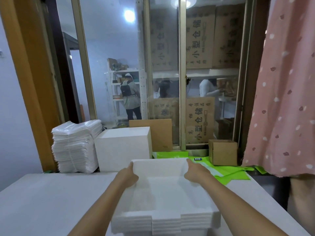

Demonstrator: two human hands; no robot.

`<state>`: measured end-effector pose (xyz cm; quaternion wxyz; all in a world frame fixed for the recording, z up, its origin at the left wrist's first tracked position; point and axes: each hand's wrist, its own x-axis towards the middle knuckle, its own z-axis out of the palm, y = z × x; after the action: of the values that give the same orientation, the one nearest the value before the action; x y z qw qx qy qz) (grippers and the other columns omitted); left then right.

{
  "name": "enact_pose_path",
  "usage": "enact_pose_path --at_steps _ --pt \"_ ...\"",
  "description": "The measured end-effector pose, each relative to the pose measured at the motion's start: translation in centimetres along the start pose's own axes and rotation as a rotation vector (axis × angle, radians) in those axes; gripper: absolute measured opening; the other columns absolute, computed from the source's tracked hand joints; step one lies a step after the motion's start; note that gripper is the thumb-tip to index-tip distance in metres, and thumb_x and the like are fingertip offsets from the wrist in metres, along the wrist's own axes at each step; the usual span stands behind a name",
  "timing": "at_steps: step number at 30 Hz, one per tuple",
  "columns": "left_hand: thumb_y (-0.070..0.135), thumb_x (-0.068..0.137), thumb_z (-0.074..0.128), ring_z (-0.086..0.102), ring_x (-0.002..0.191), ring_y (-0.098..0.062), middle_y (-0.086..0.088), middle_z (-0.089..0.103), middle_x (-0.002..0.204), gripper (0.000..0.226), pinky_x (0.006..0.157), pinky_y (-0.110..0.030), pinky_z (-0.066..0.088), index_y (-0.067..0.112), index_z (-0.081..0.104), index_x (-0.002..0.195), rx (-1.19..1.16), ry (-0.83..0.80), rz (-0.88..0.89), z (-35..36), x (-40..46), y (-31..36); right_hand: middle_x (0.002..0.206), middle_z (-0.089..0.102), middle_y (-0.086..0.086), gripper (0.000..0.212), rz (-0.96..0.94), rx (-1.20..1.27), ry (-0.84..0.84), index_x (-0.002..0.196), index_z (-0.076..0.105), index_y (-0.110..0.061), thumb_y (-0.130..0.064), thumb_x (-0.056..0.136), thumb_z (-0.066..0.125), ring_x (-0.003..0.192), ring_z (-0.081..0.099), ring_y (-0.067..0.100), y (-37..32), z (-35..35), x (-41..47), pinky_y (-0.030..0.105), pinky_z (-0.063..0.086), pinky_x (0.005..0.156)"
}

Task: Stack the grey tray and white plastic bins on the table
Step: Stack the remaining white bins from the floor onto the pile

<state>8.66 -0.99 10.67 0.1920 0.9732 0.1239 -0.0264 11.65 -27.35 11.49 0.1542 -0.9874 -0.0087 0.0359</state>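
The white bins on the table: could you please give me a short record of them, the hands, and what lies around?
bins: white bins nested in a stack on the table
left hand: left hand grips the top bin's left rim
right hand: right hand grips its right rim
behind, left: stack of white sheets, white box
behind, right: green bags, small cardboard box
grey tray: not visible

Two bare forearms and hands, nothing worn
The left hand [129, 174] and right hand [196, 172] carry no gloves, rings, watch or bracelet; both forearms are uncovered right to the lower frame edge, with no sleeve or cuff in view
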Motion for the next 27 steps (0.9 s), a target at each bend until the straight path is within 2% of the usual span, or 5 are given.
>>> enact_pose_path --at_steps 6,10,15,21,27 --pt "0.015 0.089 0.045 0.052 0.123 -0.032 -0.018 0.05 0.137 0.077 0.094 -0.033 0.044 0.019 0.004 0.154 -0.012 0.009 -0.024 -0.3 -1.1 0.6 0.131 0.058 0.01 0.074 -0.004 0.052 -0.013 0.149 0.024 -0.024 -0.024 0.082 0.054 0.12 0.055 0.029 0.0 -0.1 -0.4 0.033 0.047 0.09" --pt "0.017 0.086 0.046 0.055 0.117 -0.033 -0.016 0.054 0.13 0.069 0.092 -0.036 0.047 0.018 0.019 0.15 -0.047 0.027 -0.042 -0.8 -2.1 0.7 0.125 0.061 0.005 0.042 0.022 -0.063 0.165 0.125 0.05 -0.02 -0.026 0.084 0.052 0.116 0.058 0.027 -0.5 -0.6 -1.5 0.03 0.047 0.084" --pt "0.024 0.085 0.048 0.053 0.087 -0.025 -0.009 0.054 0.11 0.017 0.072 -0.032 0.045 0.011 0.05 0.095 -0.014 0.365 0.021 -1.3 -4.0 0.8 0.128 0.058 0.005 0.037 0.032 -0.101 0.13 0.123 0.053 -0.019 -0.028 0.088 0.046 0.118 0.055 0.027 0.5 -0.9 -4.2 0.03 0.043 0.08" --pt "0.028 0.092 0.047 0.052 0.12 -0.027 -0.009 0.048 0.139 0.051 0.094 -0.033 0.046 0.013 0.043 0.141 -0.186 0.129 0.058 -1.0 -9.5 -0.6 0.109 0.058 0.005 0.04 -0.002 -0.091 0.034 0.126 0.046 -0.019 -0.032 0.089 0.043 0.098 0.056 0.027 2.0 -1.7 -9.4 0.027 0.037 0.066" --pt "0.031 0.095 0.036 0.055 0.107 -0.031 -0.016 0.055 0.128 0.046 0.092 -0.037 0.045 0.013 0.039 0.137 -0.254 0.126 -0.013 -0.4 -12.9 -1.2 0.131 0.055 0.005 0.05 0.026 -0.02 0.033 0.137 0.04 -0.024 -0.042 0.091 0.038 0.108 0.057 0.027 2.4 -1.3 -12.3 0.03 0.045 0.077"
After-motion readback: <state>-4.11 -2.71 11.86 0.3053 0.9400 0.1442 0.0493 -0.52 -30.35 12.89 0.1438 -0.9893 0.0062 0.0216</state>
